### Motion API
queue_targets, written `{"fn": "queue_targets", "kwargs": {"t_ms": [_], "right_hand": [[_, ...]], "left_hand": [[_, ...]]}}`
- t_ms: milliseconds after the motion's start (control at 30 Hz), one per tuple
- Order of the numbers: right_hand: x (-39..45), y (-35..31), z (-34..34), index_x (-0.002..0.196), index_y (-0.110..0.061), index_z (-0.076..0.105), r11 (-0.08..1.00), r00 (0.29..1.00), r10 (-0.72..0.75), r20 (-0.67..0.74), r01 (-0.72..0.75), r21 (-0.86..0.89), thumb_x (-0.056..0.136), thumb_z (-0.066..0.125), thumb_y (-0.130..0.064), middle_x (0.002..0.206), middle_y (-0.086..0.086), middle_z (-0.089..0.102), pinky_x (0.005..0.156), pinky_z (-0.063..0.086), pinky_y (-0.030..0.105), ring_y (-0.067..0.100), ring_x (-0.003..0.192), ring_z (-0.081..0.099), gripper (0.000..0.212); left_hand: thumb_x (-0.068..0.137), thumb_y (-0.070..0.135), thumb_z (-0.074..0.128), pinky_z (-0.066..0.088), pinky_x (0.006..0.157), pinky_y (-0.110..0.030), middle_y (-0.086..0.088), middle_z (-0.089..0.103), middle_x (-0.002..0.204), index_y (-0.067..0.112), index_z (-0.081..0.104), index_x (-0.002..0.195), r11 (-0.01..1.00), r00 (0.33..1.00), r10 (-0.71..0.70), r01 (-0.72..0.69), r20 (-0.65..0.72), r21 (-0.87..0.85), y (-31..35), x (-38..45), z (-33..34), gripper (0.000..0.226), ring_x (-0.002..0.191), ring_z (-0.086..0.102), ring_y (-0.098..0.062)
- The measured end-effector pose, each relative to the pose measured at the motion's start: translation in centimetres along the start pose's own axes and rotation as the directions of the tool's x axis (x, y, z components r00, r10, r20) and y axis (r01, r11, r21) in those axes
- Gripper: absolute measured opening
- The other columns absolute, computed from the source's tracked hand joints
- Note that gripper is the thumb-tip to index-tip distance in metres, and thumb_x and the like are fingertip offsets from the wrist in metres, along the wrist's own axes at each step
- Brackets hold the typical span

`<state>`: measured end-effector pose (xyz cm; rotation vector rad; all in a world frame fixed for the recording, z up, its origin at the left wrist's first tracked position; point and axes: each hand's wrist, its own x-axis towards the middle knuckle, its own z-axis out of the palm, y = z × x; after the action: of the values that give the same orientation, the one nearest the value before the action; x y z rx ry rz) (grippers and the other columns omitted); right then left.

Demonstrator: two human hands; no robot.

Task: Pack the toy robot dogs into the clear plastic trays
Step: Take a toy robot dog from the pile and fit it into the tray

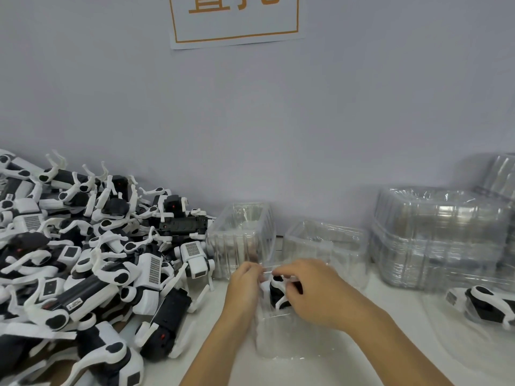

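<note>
**Dog half-seated in the near tray, both hands on it**

The toy robot dog (280, 292) stands in the clear plastic tray (281, 341) at the centre of the view, its long axis seemingly running from 12 to 6 o'clock, though fingers and glare hide much of it. The right hand (312, 291) comes in from 4 o'clock, fingers curled over the dog's top and clamped on it. The left hand (245, 282) comes from 7 o'clock and pinches at the dog's 9 o'clock side; whether it grips the toy or the tray's rim I cannot tell for certain. The right hand looks the nearer and better placed to press the dog down along that axis.

The pile of loose dogs (83, 260) fills the bench from 8 to 10 o'clock. Two empty trays (242, 232) stand at 12 o'clock, touching the wall side. A stack of trays (440, 238) rises at 2 o'clock, and a packed dog (490, 305) lies at 3 o'clock. The white table (348, 363) meets a pale wall (250, 121) bearing a paper sign (234, 20)
</note>
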<state>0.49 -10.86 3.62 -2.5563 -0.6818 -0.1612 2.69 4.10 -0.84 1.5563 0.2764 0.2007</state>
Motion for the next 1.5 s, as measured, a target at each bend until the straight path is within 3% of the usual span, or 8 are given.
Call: {"fn": "queue_targets", "kwargs": {"t_ms": [333,467,733,967,1067,1200,1300,1500], "right_hand": [[0.6,1.2,0.2,0.121,-0.040,0.069,0.996,0.998,0.044,0.049,-0.047,0.069,0.085,0.040,-0.004,0.104,-0.020,0.061,0.082,0.044,0.018,0.008,0.103,0.058,0.058],[0.5,1.6,-0.2,0.117,-0.046,0.068,0.994,0.997,0.010,0.073,-0.018,0.108,0.083,0.040,-0.003,0.106,-0.023,0.063,0.068,0.038,0.007,-0.008,0.080,0.055,0.061],[0.2,4.4,-1.6,0.113,-0.036,0.069,0.991,0.990,0.133,-0.043,-0.133,0.006,0.095,0.055,-0.019,0.112,-0.014,0.062,0.095,0.050,0.027,0.004,0.103,0.058,0.029],[0.5,5.1,-1.3,0.098,-0.031,0.077,0.983,0.983,0.181,-0.037,-0.182,-0.016,0.089,0.062,-0.009,0.097,-0.016,0.059,0.075,0.048,0.018,0.004,0.089,0.058,0.028],[0.6,5.3,-1.3,0.096,-0.032,0.077,0.984,0.984,0.176,-0.036,-0.176,-0.007,0.089,0.063,-0.010,0.100,-0.018,0.061,0.073,0.044,0.014,0.003,0.091,0.058,0.027],[0.4,5.5,-1.4,0.092,-0.036,0.075,0.987,0.986,0.157,-0.055,-0.155,0.048,0.092,0.062,-0.013,0.103,-0.019,0.064,0.075,0.041,0.011,-0.002,0.094,0.058,0.026],[0.4,5.5,-1.5,0.099,-0.035,0.075,0.989,0.988,0.142,-0.065,-0.138,0.057,0.095,0.057,-0.014,0.103,-0.015,0.066,0.073,0.044,0.011,-0.001,0.092,0.060,0.028],[0.4,5.6,-2.2,0.096,-0.033,0.076,0.978,0.970,0.150,-0.189,-0.119,0.169,0.095,0.046,-0.002,0.089,-0.011,0.070,0.072,0.049,0.012,-0.001,0.080,0.064,0.042]], "left_hand": [[0.099,0.009,0.048,0.045,0.072,-0.024,-0.004,0.067,0.089,0.002,0.067,0.092,1.000,1.000,0.013,-0.013,-0.001,0.000,0.1,0.0,0.0,0.021,0.083,0.061,-0.013],[0.099,0.012,0.049,0.046,0.080,-0.030,-0.007,0.071,0.093,0.005,0.069,0.093,0.998,1.000,0.019,-0.019,0.001,0.056,0.2,0.0,-0.2,0.022,0.090,0.064,-0.017],[0.096,0.010,0.054,0.044,0.069,-0.023,0.000,0.074,0.085,0.009,0.072,0.084,0.991,0.998,0.057,-0.053,-0.027,0.120,0.4,0.1,-0.3,0.022,0.085,0.067,-0.012],[0.098,0.012,0.052,0.040,0.050,-0.006,0.002,0.072,0.085,0.012,0.070,0.085,0.955,0.988,0.151,-0.137,-0.033,0.264,0.4,0.0,-0.5,0.022,0.079,0.066,-0.011],[0.097,0.011,0.050,0.041,0.052,-0.005,0.004,0.069,0.087,0.022,0.067,0.084,0.889,0.968,0.251,-0.231,0.002,0.395,0.8,-0.2,-0.9,0.024,0.063,0.060,0.008],[0.095,0.020,0.051,0.050,0.076,-0.025,0.011,0.070,0.098,0.026,0.069,0.104,0.607,0.890,0.445,-0.377,0.094,0.699,1.9,-0.7,-1.2,0.021,0.087,0.062,-0.005],[0.095,0.026,0.054,0.048,0.088,-0.030,0.012,0.070,0.112,0.027,0.067,0.117,0.450,0.801,0.544,-0.530,0.251,0.719,3.0,-1.2,-0.9,0.025,0.101,0.059,-0.008],[0.073,0.083,0.051,0.024,0.115,-0.033,0.021,0.046,0.146,0.044,0.051,0.132,0.389,0.769,0.267,-0.638,0.581,0.665,3.2,-2.4,0.0,0.071,0.138,0.034,-0.007]]}}
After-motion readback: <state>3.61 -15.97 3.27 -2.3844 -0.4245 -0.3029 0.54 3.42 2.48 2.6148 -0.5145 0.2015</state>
